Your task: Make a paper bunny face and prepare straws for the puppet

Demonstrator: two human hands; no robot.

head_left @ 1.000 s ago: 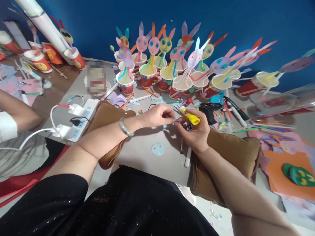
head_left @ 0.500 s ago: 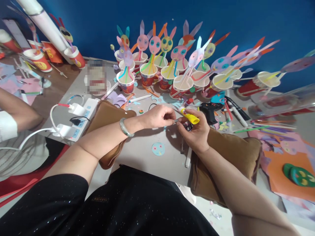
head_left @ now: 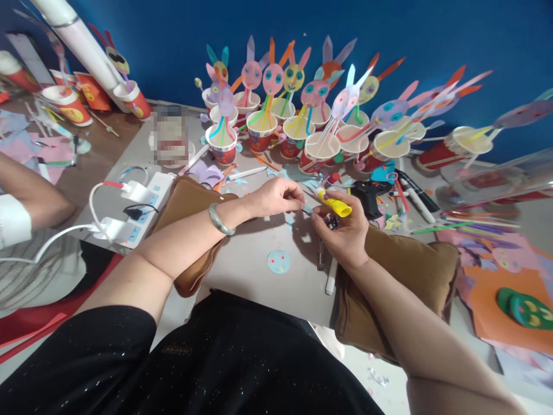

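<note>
A plain deep-blue wall [head_left: 389,26] spans 11 to 1 o'clock. A flat, pale-grey table [head_left: 242,271] occupies centre; a brown wood-look tabletop [head_left: 98,157] lies towards 9 o'clock. Whitish floor [head_left: 392,396] shows at 5 o'clock. Shadows mark the table.

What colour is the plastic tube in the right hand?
The tube is mostly yellow; see the head view.
</note>
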